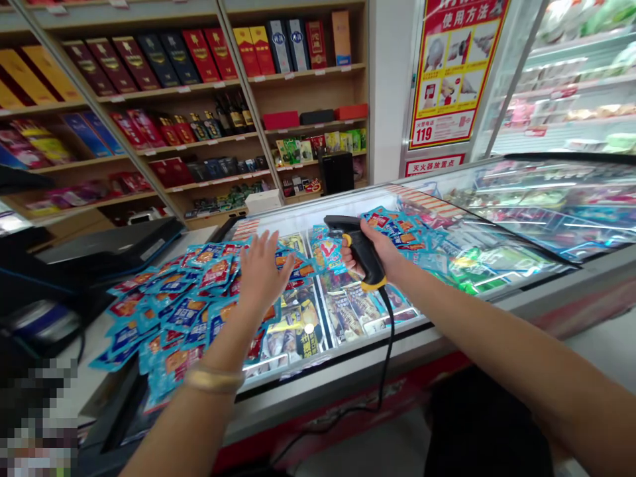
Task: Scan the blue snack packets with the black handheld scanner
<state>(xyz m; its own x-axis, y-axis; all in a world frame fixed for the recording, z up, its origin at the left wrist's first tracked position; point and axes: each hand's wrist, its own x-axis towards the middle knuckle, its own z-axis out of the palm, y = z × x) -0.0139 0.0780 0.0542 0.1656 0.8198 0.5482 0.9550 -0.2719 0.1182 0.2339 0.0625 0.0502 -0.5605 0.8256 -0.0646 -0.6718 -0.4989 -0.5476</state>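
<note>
My left hand (261,275) is open, with its fingers spread, and hovers at or just touches the edge of a heap of small blue snack packets (186,311). A gold bangle (213,379) circles that wrist. My right hand (371,248) grips the handle of a black corded barcode scanner (360,252) with yellow trim. Its head points left, towards a blue packet (328,250) standing close in front of it. More blue packets (405,232) lie spread on the glass freezer lid (358,311) beyond my right hand.
The scanner's black cable (387,351) hangs over the freezer's front edge. A black counter terminal (114,248) stands at left. Shelves of boxed liquor (149,73) rise behind, and a chilled display case (571,86) stands at right.
</note>
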